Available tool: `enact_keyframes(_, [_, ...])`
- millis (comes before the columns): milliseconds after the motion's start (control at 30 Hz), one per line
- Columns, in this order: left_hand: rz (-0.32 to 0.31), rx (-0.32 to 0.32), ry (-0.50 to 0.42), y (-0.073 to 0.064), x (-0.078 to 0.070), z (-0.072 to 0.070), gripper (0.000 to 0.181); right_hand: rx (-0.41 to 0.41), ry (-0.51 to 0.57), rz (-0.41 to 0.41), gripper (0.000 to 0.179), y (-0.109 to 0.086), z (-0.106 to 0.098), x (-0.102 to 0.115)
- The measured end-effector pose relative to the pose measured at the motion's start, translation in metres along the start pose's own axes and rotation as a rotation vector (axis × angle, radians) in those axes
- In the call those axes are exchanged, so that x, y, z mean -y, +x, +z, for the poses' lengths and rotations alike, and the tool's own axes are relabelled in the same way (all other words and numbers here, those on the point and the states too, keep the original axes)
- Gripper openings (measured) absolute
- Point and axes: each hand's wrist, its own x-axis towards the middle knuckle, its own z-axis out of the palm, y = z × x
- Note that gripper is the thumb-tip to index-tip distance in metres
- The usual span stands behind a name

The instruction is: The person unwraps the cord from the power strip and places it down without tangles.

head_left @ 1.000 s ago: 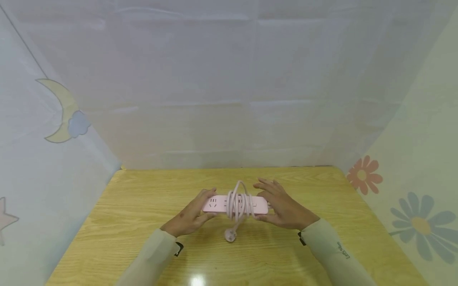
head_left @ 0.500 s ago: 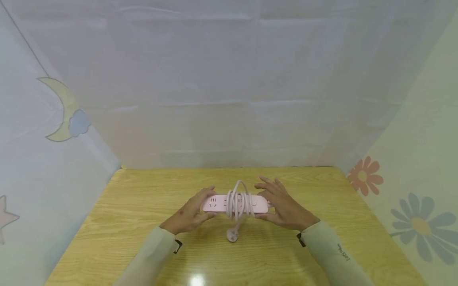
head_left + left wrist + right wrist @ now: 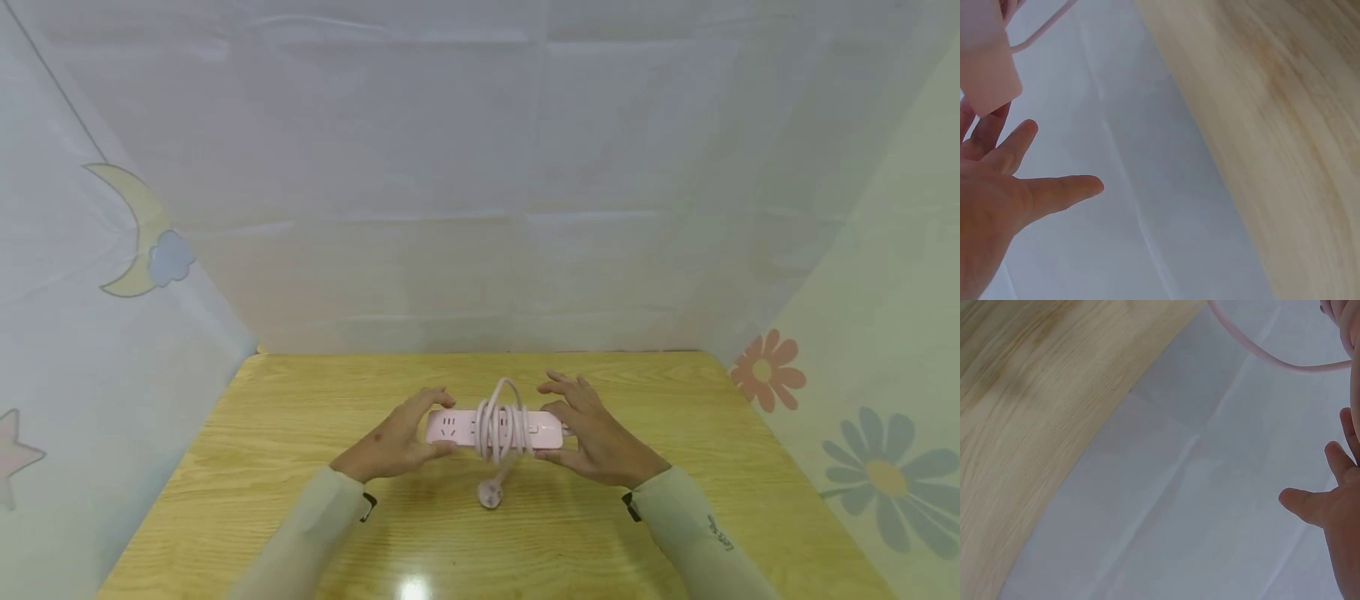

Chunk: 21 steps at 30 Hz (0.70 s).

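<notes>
A pink power strip (image 3: 461,427) lies crosswise between my hands, its pale pink cord (image 3: 492,429) wound several times round the middle. One loop of cord rises above the strip. A round plug (image 3: 491,493) hangs on the near side. My left hand (image 3: 397,437) holds the strip's left end, thumb at the near edge and fingers at the far edge. At the other end my right hand (image 3: 596,437) grips between thumb and forefinger, with its other fingers raised. In the left wrist view, fingertips pass behind the strip's end (image 3: 991,81); the right wrist view shows only cord and part of the hand.
The hands are over a yellow wooden table (image 3: 300,400). Pale cloth walls (image 3: 420,208) rise behind and at both sides, printed with a moon (image 3: 138,229) and flowers (image 3: 885,475).
My left fingers have lifted and spread slightly away from the strip's left end. The hanging plug has swung a little to the right. My right hand has hardly moved.
</notes>
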Motion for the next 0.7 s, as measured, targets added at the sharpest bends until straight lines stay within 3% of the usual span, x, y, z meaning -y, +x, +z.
enact_keyframes(333, [0.015, 0.008, 0.059, 0.008, -0.009, -0.015, 0.054, -0.001, 0.004, 0.000, 0.041, -0.001, -0.002, 0.001])
enact_keyframes(600, [0.132, 0.019, 0.173, 0.025, -0.013, -0.022, 0.035, -0.003, -0.004, -0.017, 0.042, 0.000, -0.003, 0.003])
enact_keyframes(700, [0.141, 0.043, 0.222, 0.029, -0.015, -0.024, 0.035, -0.008, 0.001, -0.026, 0.041, 0.000, -0.002, 0.003])
